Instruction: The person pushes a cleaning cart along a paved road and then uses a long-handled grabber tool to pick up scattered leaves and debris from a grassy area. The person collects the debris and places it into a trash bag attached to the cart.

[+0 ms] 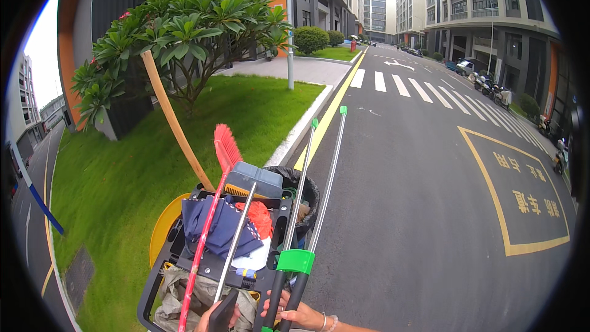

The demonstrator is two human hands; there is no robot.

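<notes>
At the bottom edge, my left hand [203, 322] is closed around a dark flat object that looks like a phone [223, 312]. The metal pole [236, 240] of a dustpan [254, 179] rises just behind it. My right hand [302, 314], with a bracelet at the wrist, grips the black handles of long litter tongs [296, 262]. Two metal rods with green tips extend from the tongs over the road. Left of my left hand leans a broom [225, 152] with a red handle and bristles. All these stand over a black cleaning cart [146, 302].
The cart carries dark blue cloth [216, 228], an orange-red bag [259, 219], a crumpled grey-beige sack [173, 306] and a wooden handle [173, 120]. A black-lined bin [313, 193] sits at its far right. Left is grass [106, 203], a curb [299, 133] beyond, asphalt [405, 221] right.
</notes>
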